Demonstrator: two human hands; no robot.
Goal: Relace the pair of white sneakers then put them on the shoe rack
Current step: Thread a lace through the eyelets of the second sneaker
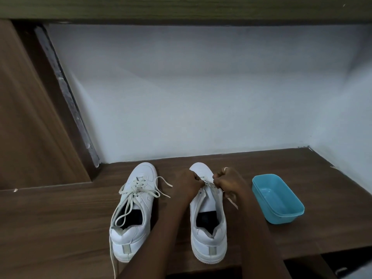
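Two white sneakers stand side by side on a dark wooden surface (pixel 60 218), toes pointing away from me. The left sneaker (pixel 132 214) has its lace threaded through the front eyelets, and the loose ends lie over its opening and trail off its heel. Over the front eyelets of the right sneaker (pixel 208 228), my left hand (pixel 186 183) and my right hand (pixel 228 182) each pinch the lace (pixel 208 183) with curled fingers. One lace end hangs down below my right hand. My right hand wears a ring.
A blue plastic tub (pixel 277 198) stands right of the right sneaker, close to my right forearm. A white wall (pixel 201 97) rises behind the shoes. A wooden panel (pixel 26 117) stands on the left, and the surface's front edge drops off at the lower right.
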